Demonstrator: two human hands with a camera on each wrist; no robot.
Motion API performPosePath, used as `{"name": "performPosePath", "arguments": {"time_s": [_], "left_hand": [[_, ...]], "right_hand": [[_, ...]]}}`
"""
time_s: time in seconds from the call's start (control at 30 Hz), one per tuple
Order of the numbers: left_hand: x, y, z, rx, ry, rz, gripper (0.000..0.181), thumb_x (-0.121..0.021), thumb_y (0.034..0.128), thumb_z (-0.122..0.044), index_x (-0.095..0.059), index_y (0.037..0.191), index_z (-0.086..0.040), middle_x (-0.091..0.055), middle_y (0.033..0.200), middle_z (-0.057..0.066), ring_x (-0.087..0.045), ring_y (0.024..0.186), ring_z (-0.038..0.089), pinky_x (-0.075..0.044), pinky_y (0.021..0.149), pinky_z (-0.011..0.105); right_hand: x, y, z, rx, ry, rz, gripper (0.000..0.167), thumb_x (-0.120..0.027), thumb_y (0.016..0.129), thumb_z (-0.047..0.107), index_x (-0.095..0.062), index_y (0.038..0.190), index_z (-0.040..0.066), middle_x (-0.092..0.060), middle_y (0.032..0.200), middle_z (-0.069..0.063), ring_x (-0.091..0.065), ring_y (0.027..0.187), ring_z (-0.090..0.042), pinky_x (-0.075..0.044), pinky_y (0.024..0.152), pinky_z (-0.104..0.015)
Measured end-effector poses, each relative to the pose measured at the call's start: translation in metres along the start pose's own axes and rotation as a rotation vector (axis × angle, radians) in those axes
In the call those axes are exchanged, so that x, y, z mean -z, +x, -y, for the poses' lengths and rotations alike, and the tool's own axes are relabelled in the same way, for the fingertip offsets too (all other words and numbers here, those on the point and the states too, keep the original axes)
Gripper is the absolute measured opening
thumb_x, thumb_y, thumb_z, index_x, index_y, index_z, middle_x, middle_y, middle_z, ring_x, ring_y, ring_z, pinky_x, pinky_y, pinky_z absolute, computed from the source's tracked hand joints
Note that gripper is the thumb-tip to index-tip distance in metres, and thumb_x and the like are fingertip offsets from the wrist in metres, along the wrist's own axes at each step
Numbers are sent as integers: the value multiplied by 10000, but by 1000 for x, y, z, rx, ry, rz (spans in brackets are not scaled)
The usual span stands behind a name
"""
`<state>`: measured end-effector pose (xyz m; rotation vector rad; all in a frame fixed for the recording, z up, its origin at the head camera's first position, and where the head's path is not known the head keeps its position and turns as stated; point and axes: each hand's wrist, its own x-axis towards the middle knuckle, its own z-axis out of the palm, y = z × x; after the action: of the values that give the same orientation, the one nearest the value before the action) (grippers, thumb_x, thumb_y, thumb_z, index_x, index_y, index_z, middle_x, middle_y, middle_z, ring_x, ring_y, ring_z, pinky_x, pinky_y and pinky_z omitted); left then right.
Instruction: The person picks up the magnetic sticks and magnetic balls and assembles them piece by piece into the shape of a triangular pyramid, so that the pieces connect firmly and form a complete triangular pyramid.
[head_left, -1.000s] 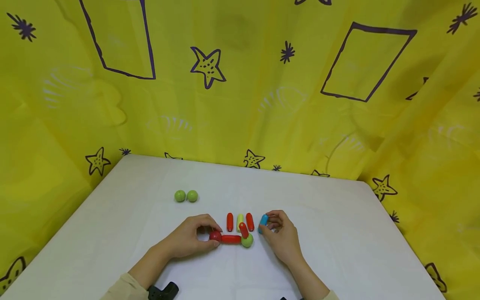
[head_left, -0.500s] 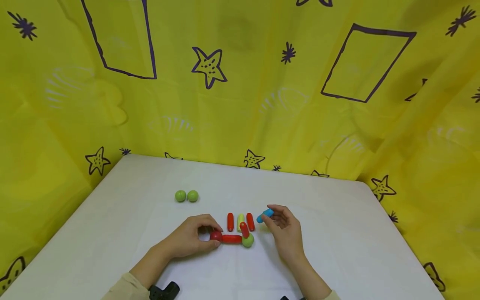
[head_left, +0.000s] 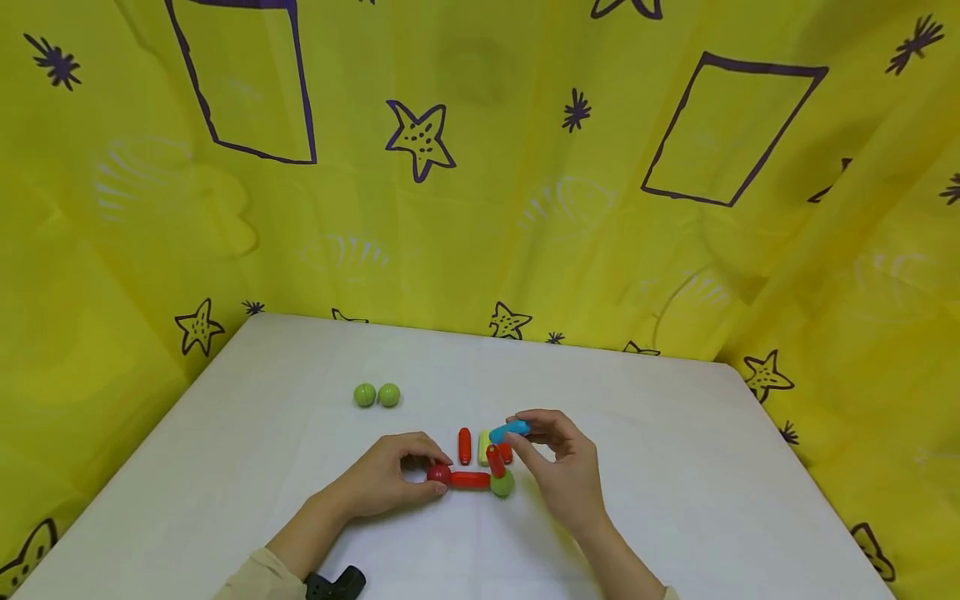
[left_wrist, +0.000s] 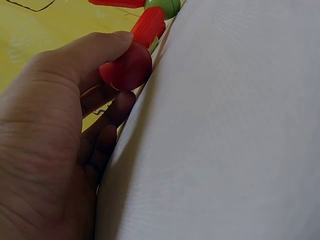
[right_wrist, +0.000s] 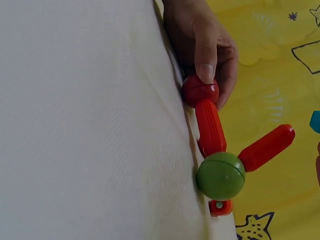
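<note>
My left hand (head_left: 386, 475) pinches a red ball (head_left: 438, 475) between thumb and fingers, low at the table. From that ball a red rod (head_left: 471, 481) runs to a green ball (head_left: 502, 484). A second red rod (right_wrist: 267, 147) juts up at an angle from the green ball, away from the table. My right hand (head_left: 566, 471) holds a blue rod (head_left: 508, 431) between thumb and fingertips, above the table and close to the raised rod's tip; whether they touch I cannot tell. In the right wrist view only an edge of the blue rod shows.
Behind the joined pieces lie a loose red rod (head_left: 465, 447), a pale yellow rod (head_left: 483, 450) and another red rod (head_left: 507, 456), partly hidden. Two green balls (head_left: 389, 395) sit farther back on the white table (head_left: 660, 467). A yellow curtain (head_left: 480, 250) hangs behind.
My right hand has lifted the blue rod off the table, turned it from upright to nearly sideways in view, and carried it left over the joined pieces. The left hand keeps its hold.
</note>
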<state>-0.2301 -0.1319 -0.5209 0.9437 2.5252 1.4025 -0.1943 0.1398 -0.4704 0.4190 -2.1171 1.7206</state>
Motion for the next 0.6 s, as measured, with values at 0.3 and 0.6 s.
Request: {"name": "performPosePath", "arguments": {"time_s": [0.3, 0.6], "left_hand": [[-1, -2, 0, -11, -36, -3, 278, -848, 868, -353, -770, 1130, -303, -711, 1064, -191, -636, 981, 64, -522, 914, 239], [-2, 0, 1, -34, -33, -3, 248, -852, 868, -320, -754, 1094, -355, -717, 1056, -183, -643, 977, 53, -521, 920, 241]], "right_hand": [[-24, 2, 6, 96, -153, 215, 220, -819, 894, 196, -741, 1099, 213, -766, 1046, 79, -662, 927, -128, -545, 855, -315], [-39, -2, 2, 83, -346, 286, 230, -877, 829, 214, -750, 1012, 271, -701, 928, 173, -578, 781, -205, -447, 686, -196]]}}
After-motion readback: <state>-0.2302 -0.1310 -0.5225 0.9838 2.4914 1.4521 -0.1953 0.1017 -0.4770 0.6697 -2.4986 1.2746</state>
